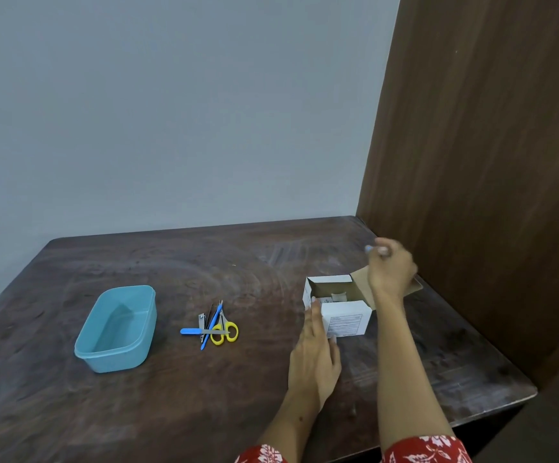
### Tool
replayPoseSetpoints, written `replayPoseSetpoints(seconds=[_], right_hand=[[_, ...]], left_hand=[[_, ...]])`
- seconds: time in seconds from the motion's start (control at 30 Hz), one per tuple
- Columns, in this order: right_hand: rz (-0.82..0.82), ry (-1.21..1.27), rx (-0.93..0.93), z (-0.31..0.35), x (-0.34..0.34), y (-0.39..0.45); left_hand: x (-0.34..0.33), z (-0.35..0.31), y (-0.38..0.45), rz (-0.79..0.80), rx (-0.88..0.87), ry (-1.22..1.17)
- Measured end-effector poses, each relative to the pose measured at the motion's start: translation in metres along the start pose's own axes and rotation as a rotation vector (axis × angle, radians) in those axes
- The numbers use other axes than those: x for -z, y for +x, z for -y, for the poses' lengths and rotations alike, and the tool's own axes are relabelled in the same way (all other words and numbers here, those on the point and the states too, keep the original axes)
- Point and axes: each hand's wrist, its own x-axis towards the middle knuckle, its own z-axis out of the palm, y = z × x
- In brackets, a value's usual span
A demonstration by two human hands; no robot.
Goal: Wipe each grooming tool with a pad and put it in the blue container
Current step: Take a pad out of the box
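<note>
An empty blue container point(115, 329) stands on the left of the dark wooden table point(204, 396). A small heap of grooming tools point(212, 326) lies mid-table: yellow-handled scissors point(227, 331), a nail clipper, a blue-handled file and thin blue and dark sticks. To the right stands an open white box point(338, 309). My left hand point(314, 352) rests against the box's left side, steadying it. My right hand point(390, 267) is raised above the box's open flap, fingers pinched on a small pale item point(370, 248), blurred by motion.
A brown wooden panel point(488, 162) rises along the table's right side, close behind the box. A grey wall point(171, 111) backs the table. The table's right edge point(535, 390) falls off just beyond my right forearm.
</note>
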Motion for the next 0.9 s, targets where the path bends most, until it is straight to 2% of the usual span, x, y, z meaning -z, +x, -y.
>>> replayPoseSetpoints(seconds=[0.07, 0.13, 0.17, 0.23, 0.3, 0.47, 0.57, 0.7, 0.9], right_hand=[[-0.271, -0.025, 0.094, 0.0, 0.01, -0.005], [-0.383, 0.037, 0.059, -0.008, 0.015, -0.003], [-0.394, 0.061, -0.015, -0.011, 0.018, 0.0], [-0.36, 0.117, -0.209, -0.016, 0.021, 0.005], [-0.32, 0.189, -0.281, -0.017, 0.02, 0.006], [-0.234, 0.348, -0.084, -0.007, 0.011, -0.012], [-0.113, 0.365, -0.01, -0.004, 0.004, -0.026], [0.083, 0.19, 0.148, -0.014, -0.005, -0.041], [0.259, -0.087, 0.348, -0.031, -0.016, -0.05]], left_hand=[[0.0, 0.0, 0.0, -0.003, 0.007, -0.001], [0.001, -0.001, 0.0, 0.003, 0.016, -0.001], [0.002, -0.002, 0.0, 0.006, 0.015, 0.001], [0.001, -0.002, 0.0, 0.003, 0.006, 0.002], [0.0, 0.0, 0.001, 0.003, 0.016, 0.005], [-0.003, 0.001, 0.002, 0.009, 0.031, 0.019], [-0.002, 0.0, 0.001, -0.001, 0.012, 0.041], [-0.002, 0.001, 0.001, -0.001, -0.009, 0.044], [-0.002, 0.004, 0.002, 0.018, 0.001, 0.009]])
